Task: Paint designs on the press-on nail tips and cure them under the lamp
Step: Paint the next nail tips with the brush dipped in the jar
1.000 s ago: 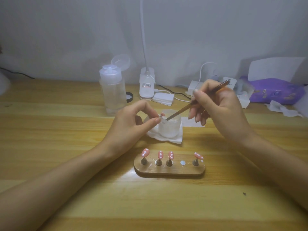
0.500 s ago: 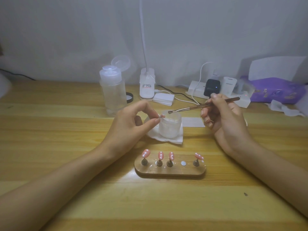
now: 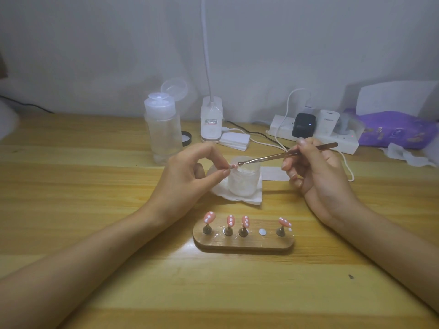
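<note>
Nail tip (image 3: 233, 165) in left hand (image 3: 187, 178), tool (image 3: 273, 156) beside

Five nail tips (image 3: 209, 217); one stand (image 3: 244, 244); one jar (image 3: 244, 186); one tool (image 3: 273, 157)

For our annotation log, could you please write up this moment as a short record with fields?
Left hand: pinches a pink nail tip by the rim of the frosted jar
Right hand: holds a metal tool, its end at the held tip
Wooden holder: four dotted tips on stands; bare spot fourth from the left
Under jar: white tissue
Behind: pump bottle with lid flipped open, lamp base
</note>
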The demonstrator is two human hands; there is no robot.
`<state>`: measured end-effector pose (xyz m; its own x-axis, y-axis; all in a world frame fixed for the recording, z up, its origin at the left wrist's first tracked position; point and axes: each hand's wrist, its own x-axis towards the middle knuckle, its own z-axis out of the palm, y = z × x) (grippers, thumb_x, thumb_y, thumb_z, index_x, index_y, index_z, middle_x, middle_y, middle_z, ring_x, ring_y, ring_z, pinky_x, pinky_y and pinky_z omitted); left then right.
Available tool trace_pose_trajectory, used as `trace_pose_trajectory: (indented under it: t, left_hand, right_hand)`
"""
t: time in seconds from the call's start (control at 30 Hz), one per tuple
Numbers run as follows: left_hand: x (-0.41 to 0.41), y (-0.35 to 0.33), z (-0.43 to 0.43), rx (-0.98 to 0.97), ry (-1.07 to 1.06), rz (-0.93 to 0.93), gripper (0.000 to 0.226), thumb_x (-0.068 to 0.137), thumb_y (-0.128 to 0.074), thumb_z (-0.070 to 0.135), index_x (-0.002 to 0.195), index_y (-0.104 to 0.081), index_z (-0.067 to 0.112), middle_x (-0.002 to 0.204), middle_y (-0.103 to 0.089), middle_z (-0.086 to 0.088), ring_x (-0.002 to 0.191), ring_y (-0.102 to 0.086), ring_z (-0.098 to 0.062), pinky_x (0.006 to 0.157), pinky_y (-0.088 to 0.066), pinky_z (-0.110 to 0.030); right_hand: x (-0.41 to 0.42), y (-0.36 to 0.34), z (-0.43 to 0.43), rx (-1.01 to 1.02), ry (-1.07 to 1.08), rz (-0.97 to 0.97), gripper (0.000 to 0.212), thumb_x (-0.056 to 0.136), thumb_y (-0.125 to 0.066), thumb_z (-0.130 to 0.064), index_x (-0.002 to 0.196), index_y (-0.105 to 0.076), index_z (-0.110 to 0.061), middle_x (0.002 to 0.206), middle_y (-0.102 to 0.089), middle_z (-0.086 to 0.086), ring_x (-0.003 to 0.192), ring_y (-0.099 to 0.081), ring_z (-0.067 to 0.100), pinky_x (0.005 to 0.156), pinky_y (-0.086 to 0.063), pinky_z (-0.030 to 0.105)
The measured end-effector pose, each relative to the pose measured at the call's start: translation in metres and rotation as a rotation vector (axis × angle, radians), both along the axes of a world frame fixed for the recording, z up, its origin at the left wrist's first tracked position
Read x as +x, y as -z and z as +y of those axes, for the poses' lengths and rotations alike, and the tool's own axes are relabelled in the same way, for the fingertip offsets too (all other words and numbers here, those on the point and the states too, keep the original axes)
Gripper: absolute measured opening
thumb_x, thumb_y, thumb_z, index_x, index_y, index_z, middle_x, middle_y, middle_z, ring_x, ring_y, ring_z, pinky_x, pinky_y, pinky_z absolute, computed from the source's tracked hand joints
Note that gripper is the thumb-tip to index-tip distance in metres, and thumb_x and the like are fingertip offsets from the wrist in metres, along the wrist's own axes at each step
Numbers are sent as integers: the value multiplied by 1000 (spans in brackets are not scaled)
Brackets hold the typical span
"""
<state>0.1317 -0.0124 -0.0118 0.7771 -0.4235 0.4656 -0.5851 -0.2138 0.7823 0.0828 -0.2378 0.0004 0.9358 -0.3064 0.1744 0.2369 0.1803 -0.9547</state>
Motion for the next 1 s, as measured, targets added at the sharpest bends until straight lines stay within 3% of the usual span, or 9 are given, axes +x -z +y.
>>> trace_pose_trajectory:
  t: [0.3,0.4,0.53,0.67,0.83,1.0]
  left_hand:
    - [-1,1,0,41,-15,-77,14,89,-73,11,82,-63,17,93,-65,6,50,-36,-11,58,-38,-29]
    - [-2,1,0,49,-13,-90,14,90,-72,11,82,-62,17,95,-66,4,51,-36,-9,58,-37,-27]
    - [-2,0,0,56,-23,-98,14,89,-72,11,82,-62,17,92,-63,7,51,-37,-9,58,-37,-25]
    - [-2,0,-1,60,-25,-94,15,89,-72,11,81,-62,18,92,-63,7,51,-37,-8,57,-37,-24]
    - [-2,0,0,62,-20,-88,15,90,-72,12,81,-62,18,91,-62,9,51,-37,-8,57,-36,-22]
    - [-3,-1,0,41,-11,-73,15,89,-73,11,80,-62,17,90,-63,8,51,-38,-17,56,-36,-24]
  right_hand:
    - [1,1,-1,-13,-9,-35,23,103,-48,-24,81,-50,-17,60,-65,2,47,-48,8,43,-35,17]
    - [1,1,0,-26,-51,-67,21,97,-52,-31,82,-49,-17,61,-66,3,46,-48,9,42,-35,17]
    - [2,3,0,-40,-20,-45,23,103,-47,-22,81,-50,-16,59,-65,3,47,-48,9,42,-34,17]
    - [1,1,0,-36,-47,-79,21,99,-50,-28,81,-50,-16,61,-65,3,48,-49,9,41,-34,17]
    - [2,2,0,-44,-1,-36,24,104,-46,-22,80,-50,-17,59,-65,2,48,-49,9,42,-33,17]
    - [1,2,1,-54,-79,-67,22,102,-47,-26,82,-51,-17,61,-66,2,49,-49,9,41,-34,16]
